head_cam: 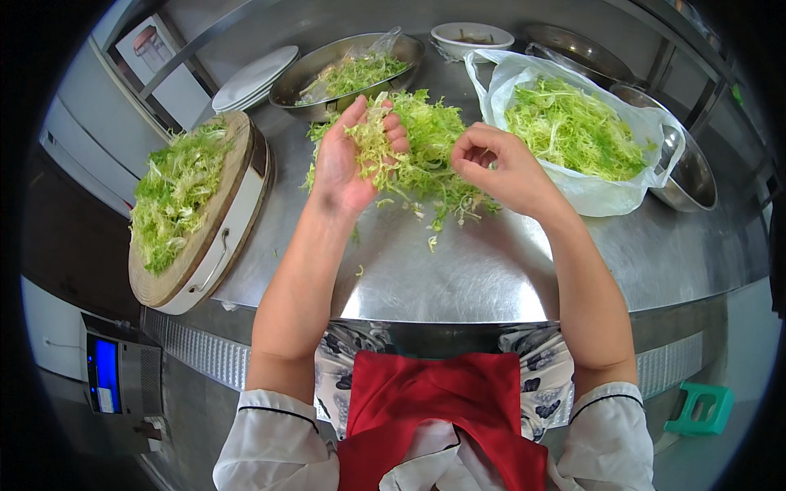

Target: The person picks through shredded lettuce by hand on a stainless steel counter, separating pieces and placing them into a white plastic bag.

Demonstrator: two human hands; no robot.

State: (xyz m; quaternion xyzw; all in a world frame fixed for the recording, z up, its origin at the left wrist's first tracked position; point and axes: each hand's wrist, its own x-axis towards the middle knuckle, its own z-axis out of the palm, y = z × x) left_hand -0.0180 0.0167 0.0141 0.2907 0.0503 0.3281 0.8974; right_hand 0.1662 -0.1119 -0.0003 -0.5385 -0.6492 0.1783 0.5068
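My left hand [362, 153] is palm up with its fingers curled around a small bunch of pale frisée leaves [369, 138]. Beneath and behind it, a heap of loose frisée [433, 126] lies on the stainless steel table [430, 282]. My right hand [491, 162] is just right of the heap, fingers bent and thumb near the index finger; whether a scrap of leaf is between the fingertips cannot be seen. To its right, an open white plastic bag [614, 199] holds more frisée [571, 129].
At left, a round wooden chopping block [239, 144] with a metal band bears frisée. Behind the heap stand stacked white plates [258, 77], a steel bowl [408, 55] with greens and plastic film, and a white bowl [473, 34]. Steel bowls [700, 178] are behind the bag.
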